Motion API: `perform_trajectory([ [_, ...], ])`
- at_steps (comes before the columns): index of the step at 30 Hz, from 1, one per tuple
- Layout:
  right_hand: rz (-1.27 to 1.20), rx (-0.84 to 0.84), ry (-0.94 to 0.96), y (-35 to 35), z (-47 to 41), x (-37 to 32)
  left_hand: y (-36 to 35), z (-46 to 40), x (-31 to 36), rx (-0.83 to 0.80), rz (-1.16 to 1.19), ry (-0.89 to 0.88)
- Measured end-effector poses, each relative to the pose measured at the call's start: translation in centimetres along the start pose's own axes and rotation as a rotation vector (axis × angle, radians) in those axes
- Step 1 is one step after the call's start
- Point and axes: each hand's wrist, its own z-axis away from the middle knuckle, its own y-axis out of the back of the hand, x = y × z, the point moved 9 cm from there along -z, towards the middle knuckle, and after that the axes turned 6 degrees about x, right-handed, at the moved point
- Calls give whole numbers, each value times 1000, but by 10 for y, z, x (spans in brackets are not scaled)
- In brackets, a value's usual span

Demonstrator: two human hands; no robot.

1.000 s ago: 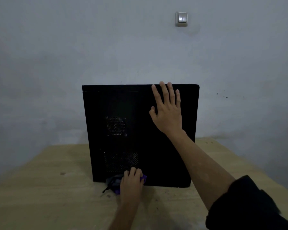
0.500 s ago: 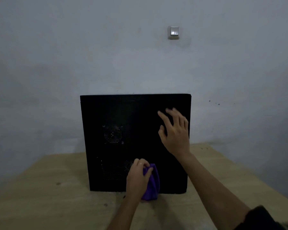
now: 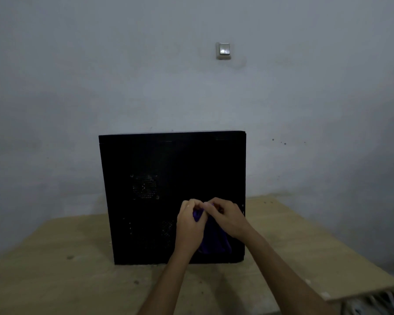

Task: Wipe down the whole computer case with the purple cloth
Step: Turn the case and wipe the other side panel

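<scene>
Left hand [image 3: 190, 226] and right hand [image 3: 228, 218] both pinch purple cloth [image 3: 214, 241] before computer case [image 3: 146, 160].

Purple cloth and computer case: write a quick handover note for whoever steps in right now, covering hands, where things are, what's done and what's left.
Left hand: pinches the top of the purple cloth.
Right hand: also pinches the cloth's top; it hangs between them, off the table.
Computer case: upright on the table, vented side panel facing the person.
Done: cloth picked up.
Left: nothing shows any wiping yet, so probably the whole case.
</scene>
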Motion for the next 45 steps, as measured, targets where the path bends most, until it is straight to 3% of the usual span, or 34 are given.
perform_trajectory([
  [6,-57,54,-45,26,0,-4,-10,-5,12,-76,-36,-11],
  [14,30,-56,-112,56,-5,-10,-5,-2,48,-84,-195,-59],
  [19,52,-94,-107,70,-6,-21,-2,-17,48,-241,-562,-62],
  [23,21,-66,-107,75,-10,-24,3,-29,57,-277,-671,-98],
  [27,54,38,-87,78,-15,-26,13,-43,65,-255,-801,-128],
  [32,330,324,29,90,-25,-44,15,-58,81,-179,-850,-213],
  [40,343,752,180,103,-44,-73,9,-93,104,-36,-504,-185],
  [43,389,740,247,79,-45,-70,11,-103,107,38,-543,-235],
  [45,569,639,263,51,-46,-56,18,-107,108,120,-564,-275],
])
